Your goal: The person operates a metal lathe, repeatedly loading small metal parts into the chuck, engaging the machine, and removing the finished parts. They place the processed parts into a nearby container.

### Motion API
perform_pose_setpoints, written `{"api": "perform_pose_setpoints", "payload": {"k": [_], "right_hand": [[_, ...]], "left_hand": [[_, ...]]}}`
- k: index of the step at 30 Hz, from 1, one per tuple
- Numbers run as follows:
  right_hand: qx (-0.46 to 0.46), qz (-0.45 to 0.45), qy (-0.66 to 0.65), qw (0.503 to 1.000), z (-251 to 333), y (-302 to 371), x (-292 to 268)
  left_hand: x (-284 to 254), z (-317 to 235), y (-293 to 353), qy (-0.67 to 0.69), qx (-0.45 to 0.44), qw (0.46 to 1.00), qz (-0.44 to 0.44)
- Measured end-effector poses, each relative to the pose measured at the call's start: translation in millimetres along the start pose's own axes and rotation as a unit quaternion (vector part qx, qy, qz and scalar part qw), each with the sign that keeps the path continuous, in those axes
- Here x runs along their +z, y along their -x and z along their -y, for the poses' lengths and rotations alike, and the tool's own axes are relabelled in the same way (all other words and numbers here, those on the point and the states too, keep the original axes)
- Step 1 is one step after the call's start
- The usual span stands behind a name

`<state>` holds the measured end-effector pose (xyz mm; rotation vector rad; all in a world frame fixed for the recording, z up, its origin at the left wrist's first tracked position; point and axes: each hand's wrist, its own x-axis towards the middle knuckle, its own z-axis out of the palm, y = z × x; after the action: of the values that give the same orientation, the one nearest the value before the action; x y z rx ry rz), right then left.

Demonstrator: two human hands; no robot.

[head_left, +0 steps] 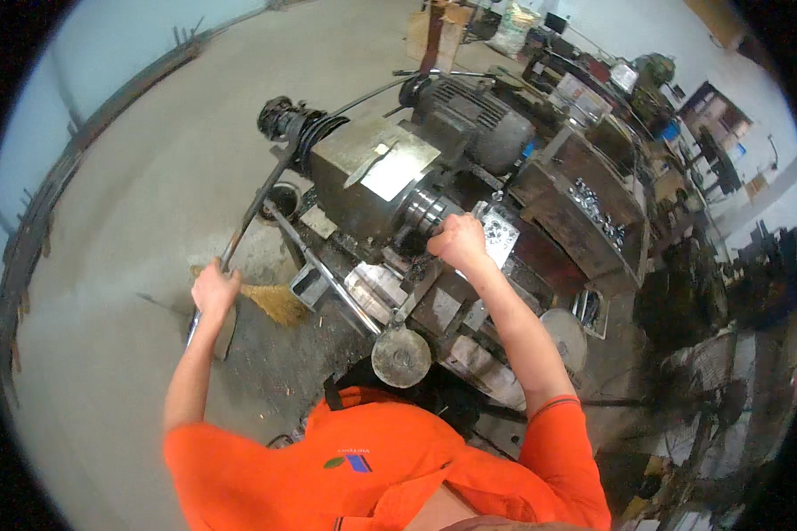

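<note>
A small lathe-like machine with a boxy metal headstock (336, 168) stands in front of me. My left hand (215, 288) is wrapped round a long dark lever bar (255, 205), which slants up to the far side of the machine. At the round metal chuck (425, 211), my right hand (459, 240) is closed with its fingers curled against the chuck's front. Whatever those fingers hold is hidden behind the knuckles. Just right of that hand lies a bright metal plate (502, 232) with dark shavings on it. A flat sheet with a slim metal tool (370, 166) rests on the headstock.
A ribbed electric motor (474, 119) sits behind the headstock. To the right is a rusty metal bin (584, 208) holding small shiny parts. Near my body are a round metal disc (401, 357) and a slanted metal bar (332, 274). A straw broom head (276, 303) lies left of the machine.
</note>
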<state>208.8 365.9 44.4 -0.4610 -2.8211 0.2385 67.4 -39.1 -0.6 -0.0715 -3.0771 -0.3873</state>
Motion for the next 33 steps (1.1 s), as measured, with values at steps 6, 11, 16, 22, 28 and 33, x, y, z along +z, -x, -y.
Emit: {"api": "perform_pose_setpoints", "payload": {"k": [6, 11, 16, 22, 28, 33], "right_hand": [[0.065, 0.001, -0.139, 0.988, -31.8, 20.9, -80.6], [0.031, 0.067, -0.109, 0.991, -122.0, 42.2, -130.6], [0.218, -0.166, 0.027, 0.961, -169.8, 53.2, -152.1], [0.207, -0.099, -0.011, 0.973, -156.9, 81.9, -117.1], [0.191, -0.113, -0.086, 0.971, -177.7, 170.0, -116.8], [0.425, -0.099, -0.179, 0.882, -169.6, 290.6, -166.6]], "left_hand": [[-10.3, 25.7, -24.2, 0.046, 0.206, 0.978, -0.003], [28.3, 13.6, -64.1, 0.272, 0.103, 0.942, 0.169], [47.2, 25.4, -75.2, 0.221, 0.173, 0.954, 0.11], [27.4, 23.6, -65.2, 0.263, 0.136, 0.94, 0.167], [25.7, 26.1, -94.2, 0.298, 0.172, 0.899, 0.271], [46.4, 7.6, -120.8, 0.434, 0.095, 0.814, 0.373]]}}
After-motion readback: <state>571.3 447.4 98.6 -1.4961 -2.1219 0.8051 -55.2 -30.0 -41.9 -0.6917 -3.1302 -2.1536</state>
